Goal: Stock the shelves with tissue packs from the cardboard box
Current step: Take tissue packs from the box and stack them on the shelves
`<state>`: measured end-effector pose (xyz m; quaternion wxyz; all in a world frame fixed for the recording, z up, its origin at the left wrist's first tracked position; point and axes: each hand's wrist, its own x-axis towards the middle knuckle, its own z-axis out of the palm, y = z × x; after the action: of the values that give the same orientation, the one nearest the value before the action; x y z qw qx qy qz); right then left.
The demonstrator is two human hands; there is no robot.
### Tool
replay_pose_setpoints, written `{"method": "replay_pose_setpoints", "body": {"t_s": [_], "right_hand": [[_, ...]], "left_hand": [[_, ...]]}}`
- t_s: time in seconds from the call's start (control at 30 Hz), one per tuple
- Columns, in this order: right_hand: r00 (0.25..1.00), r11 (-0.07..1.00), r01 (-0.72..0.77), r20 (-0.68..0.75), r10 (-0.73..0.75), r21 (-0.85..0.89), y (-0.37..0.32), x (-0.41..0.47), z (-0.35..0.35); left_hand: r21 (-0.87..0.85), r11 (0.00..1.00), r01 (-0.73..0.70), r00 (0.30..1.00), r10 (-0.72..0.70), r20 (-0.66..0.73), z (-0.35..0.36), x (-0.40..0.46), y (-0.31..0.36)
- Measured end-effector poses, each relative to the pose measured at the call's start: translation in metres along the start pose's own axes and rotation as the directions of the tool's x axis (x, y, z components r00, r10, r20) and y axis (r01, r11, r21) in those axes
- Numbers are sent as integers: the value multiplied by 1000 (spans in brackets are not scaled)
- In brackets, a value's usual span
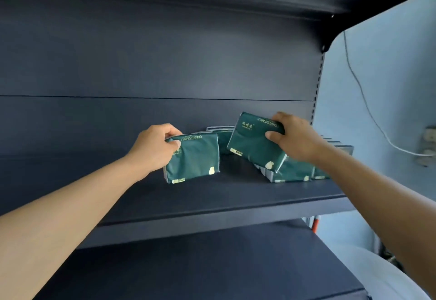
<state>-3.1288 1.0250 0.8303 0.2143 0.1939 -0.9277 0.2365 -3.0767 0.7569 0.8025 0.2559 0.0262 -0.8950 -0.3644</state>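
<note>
Green tissue packs, one gripped in left hand (151,148), one (254,145) in right hand (295,138), fingers curled.

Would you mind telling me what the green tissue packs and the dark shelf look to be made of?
Tissue packs: probably thin plastic film with a soft sheen; the wrap creases and dents under the hands. Shelf: likely painted sheet metal, matte dark blue, with thin folded edges.

Shop: dark gondola shelving (212,203).
</note>
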Motion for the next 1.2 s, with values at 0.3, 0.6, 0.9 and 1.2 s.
{"method": "replay_pose_setpoints", "body": {"t_s": [0.3,0.6,0.9,1.2], "right_hand": [[993,992,-25,112,38,-121,-18,106,82],[992,957,4,123,33,-291,11,147,134],[997,860,69,60,-44,-505,12,149,157],[998,788,63,43,-46,-612,12,150,159]], "left_hand": [[-3,1000,-14,999,14,35,-3,82,-57],[-26,999,23,999,-22,31,7,93,-81],[-15,999,46,999,-46,9,13,92,-81],[-19,999,49,999,-49,-7,24,91,-79]]}}
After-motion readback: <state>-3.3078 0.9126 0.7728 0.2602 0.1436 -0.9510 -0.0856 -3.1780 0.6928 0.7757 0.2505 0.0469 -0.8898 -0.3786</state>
